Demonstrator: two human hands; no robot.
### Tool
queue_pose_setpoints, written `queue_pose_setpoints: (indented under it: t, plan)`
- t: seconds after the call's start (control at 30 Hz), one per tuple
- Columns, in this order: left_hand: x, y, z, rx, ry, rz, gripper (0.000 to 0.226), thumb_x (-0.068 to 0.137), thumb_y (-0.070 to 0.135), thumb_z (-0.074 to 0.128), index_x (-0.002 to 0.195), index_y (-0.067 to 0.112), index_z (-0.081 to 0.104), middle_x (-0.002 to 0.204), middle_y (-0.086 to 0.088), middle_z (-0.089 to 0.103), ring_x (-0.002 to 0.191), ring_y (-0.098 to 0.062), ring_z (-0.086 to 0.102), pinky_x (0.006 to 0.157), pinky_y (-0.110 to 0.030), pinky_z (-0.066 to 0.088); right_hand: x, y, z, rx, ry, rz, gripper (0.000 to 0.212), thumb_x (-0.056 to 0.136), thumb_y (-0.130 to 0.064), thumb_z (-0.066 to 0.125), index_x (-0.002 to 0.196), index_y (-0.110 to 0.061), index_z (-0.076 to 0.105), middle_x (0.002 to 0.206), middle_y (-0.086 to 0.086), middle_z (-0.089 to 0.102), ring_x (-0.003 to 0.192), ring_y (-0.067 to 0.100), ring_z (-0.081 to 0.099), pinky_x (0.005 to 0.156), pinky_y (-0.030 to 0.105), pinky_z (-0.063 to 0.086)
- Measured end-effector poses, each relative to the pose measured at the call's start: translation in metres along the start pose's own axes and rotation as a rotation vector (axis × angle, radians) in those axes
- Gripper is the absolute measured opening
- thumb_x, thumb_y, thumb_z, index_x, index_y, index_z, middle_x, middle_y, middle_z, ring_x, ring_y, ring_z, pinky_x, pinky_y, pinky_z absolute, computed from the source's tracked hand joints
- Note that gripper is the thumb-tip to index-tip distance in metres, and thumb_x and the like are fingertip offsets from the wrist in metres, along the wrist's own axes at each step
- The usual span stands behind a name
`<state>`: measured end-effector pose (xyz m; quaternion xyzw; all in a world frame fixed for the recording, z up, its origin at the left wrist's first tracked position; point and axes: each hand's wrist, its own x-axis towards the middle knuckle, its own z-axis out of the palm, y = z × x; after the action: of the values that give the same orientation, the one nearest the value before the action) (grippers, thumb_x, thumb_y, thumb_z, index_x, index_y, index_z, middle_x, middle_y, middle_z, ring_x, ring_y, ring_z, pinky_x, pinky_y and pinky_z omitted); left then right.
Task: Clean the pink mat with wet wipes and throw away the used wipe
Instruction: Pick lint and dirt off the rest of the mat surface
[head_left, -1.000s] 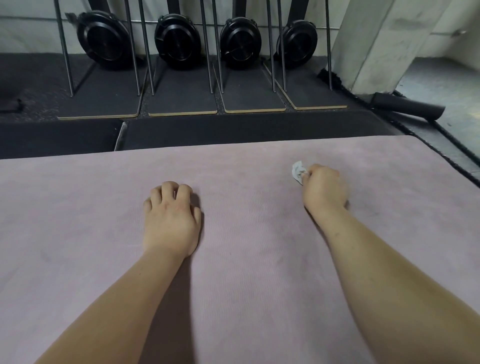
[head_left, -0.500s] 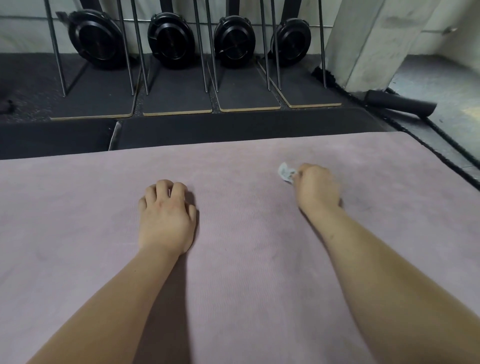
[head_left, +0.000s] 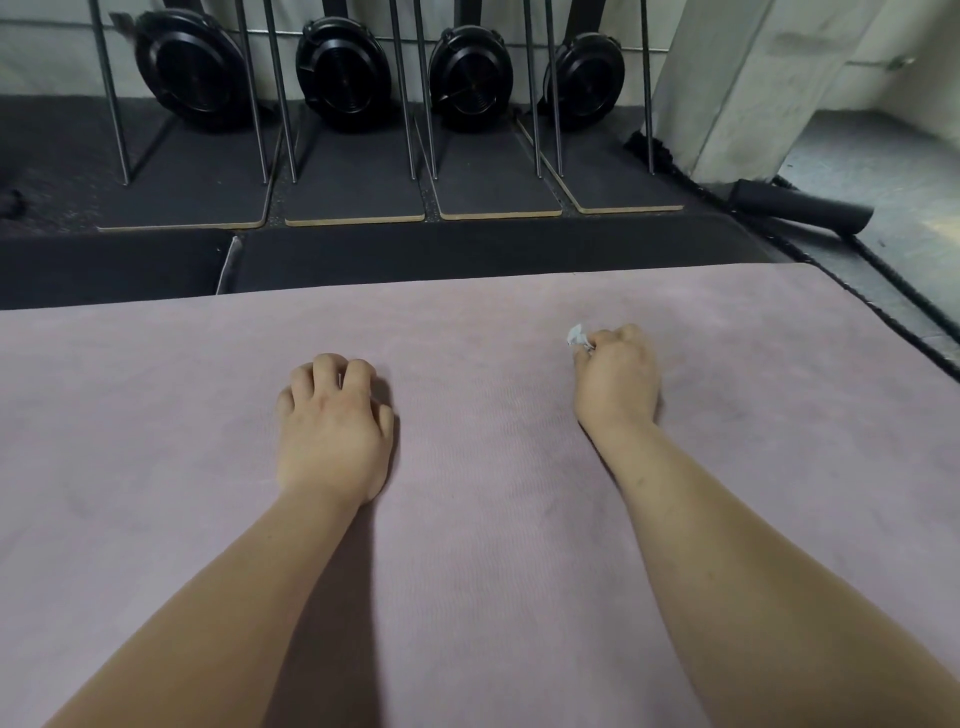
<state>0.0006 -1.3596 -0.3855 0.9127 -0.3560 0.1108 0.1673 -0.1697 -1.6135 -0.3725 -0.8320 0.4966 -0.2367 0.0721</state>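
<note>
The pink mat (head_left: 478, 519) fills the lower part of the view and lies flat on the floor. My right hand (head_left: 618, 379) grips a small crumpled white wet wipe (head_left: 576, 336) and holds it down on the mat near its far right part; only a bit of the wipe sticks out past the fingers. My left hand (head_left: 332, 426) rests on the mat to the left, fingers curled under, with nothing visible in it.
Beyond the mat's far edge lie dark floor pads (head_left: 467, 249) and a row of black machines on metal rods (head_left: 337, 67). A concrete pillar (head_left: 753, 78) and a black foam roller (head_left: 800, 205) stand at the right. A black rope (head_left: 893, 322) runs along the mat's right edge.
My right hand with the wipe has slid a little to the left across the mat and back. The left hand stays planted in place.
</note>
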Motion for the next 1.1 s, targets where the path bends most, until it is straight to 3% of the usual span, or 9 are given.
queue_pose_setpoints:
  t: [0.1, 0.27, 0.37, 0.5, 0.6, 0.8, 0.93, 1.1]
  plan:
    - [0.000, 0.000, -0.001, 0.007, -0.013, -0.001, 0.025, 0.092, 0.027, 0.057, 0.115, 0.016, 0.058, 0.121, -0.010, 0.049, 0.108, -0.036, 0.043, 0.093, -0.050, 0.040, -0.009, -0.002, 0.002, 0.099, 0.087, 0.025, 0.024, 0.095, -0.028, 0.065, 0.111, -0.014, 0.075, 0.110, 0.007, 0.059, 0.104, 0.030, 0.056, 0.087, 0.042, 0.051]
    - [-0.003, 0.009, -0.012, 0.069, -0.058, 0.059, 0.024, 0.093, 0.021, 0.054, 0.114, 0.012, 0.063, 0.118, -0.011, 0.059, 0.103, -0.038, 0.053, 0.089, -0.049, 0.043, -0.010, -0.002, 0.000, 0.143, 0.092, 0.065, 0.022, 0.095, -0.024, 0.063, 0.113, -0.017, 0.074, 0.111, 0.005, 0.059, 0.105, 0.029, 0.055, 0.087, 0.038, 0.049]
    - [-0.025, 0.039, -0.025, -0.020, -0.055, 0.089, 0.023, 0.094, 0.024, 0.049, 0.111, 0.017, 0.063, 0.117, -0.003, 0.061, 0.100, -0.033, 0.057, 0.087, -0.045, 0.044, -0.012, -0.002, -0.004, 0.190, 0.085, 0.071, 0.021, 0.094, -0.022, 0.064, 0.111, -0.018, 0.075, 0.110, 0.005, 0.060, 0.105, 0.029, 0.056, 0.087, 0.038, 0.049]
    - [-0.083, 0.099, -0.024, -0.142, -0.099, 0.061, 0.036, 0.093, 0.034, 0.049, 0.125, 0.022, 0.062, 0.135, -0.001, 0.058, 0.122, -0.031, 0.054, 0.101, -0.046, 0.045, -0.012, 0.000, -0.007, 0.235, 0.088, 0.083, 0.021, 0.093, -0.020, 0.064, 0.110, -0.017, 0.075, 0.108, 0.005, 0.061, 0.105, 0.029, 0.056, 0.089, 0.039, 0.049]
    - [-0.101, 0.116, -0.014, -0.153, -0.077, 0.000, 0.041, 0.093, 0.034, 0.046, 0.128, 0.019, 0.062, 0.142, -0.001, 0.057, 0.137, -0.032, 0.046, 0.115, -0.050, 0.038, -0.013, 0.001, -0.008, 0.284, 0.084, 0.085, 0.023, 0.092, -0.018, 0.062, 0.110, -0.017, 0.076, 0.109, 0.004, 0.061, 0.107, 0.029, 0.056, 0.090, 0.039, 0.050]
    - [-0.103, 0.120, -0.012, -0.053, -0.110, 0.023, 0.040, 0.097, 0.037, 0.040, 0.130, 0.020, 0.056, 0.146, 0.000, 0.048, 0.141, -0.032, 0.039, 0.118, -0.050, 0.031, -0.008, 0.003, -0.004, 0.226, 0.058, 0.080, 0.028, 0.095, -0.013, 0.057, 0.116, -0.020, 0.075, 0.110, 0.007, 0.064, 0.105, 0.030, 0.055, 0.087, 0.035, 0.044]
    - [-0.102, 0.121, -0.012, -0.030, -0.129, 0.018, 0.039, 0.096, 0.038, 0.040, 0.128, 0.021, 0.055, 0.145, 0.000, 0.047, 0.140, -0.032, 0.038, 0.117, -0.051, 0.031, -0.007, -0.003, -0.003, 0.077, -0.015, 0.011, 0.030, 0.093, -0.009, 0.057, 0.115, -0.020, 0.075, 0.104, 0.008, 0.064, 0.101, 0.031, 0.055, 0.075, 0.033, 0.037]
    - [-0.102, 0.122, -0.012, -0.003, -0.137, 0.022, 0.034, 0.095, 0.038, 0.043, 0.122, 0.020, 0.055, 0.141, -0.001, 0.047, 0.138, -0.034, 0.039, 0.112, -0.050, 0.034, -0.037, -0.050, -0.008, 0.142, -0.222, -0.326, 0.019, 0.097, -0.021, 0.060, 0.106, -0.021, 0.076, 0.103, 0.007, 0.066, 0.095, 0.031, 0.063, 0.081, 0.038, 0.053]
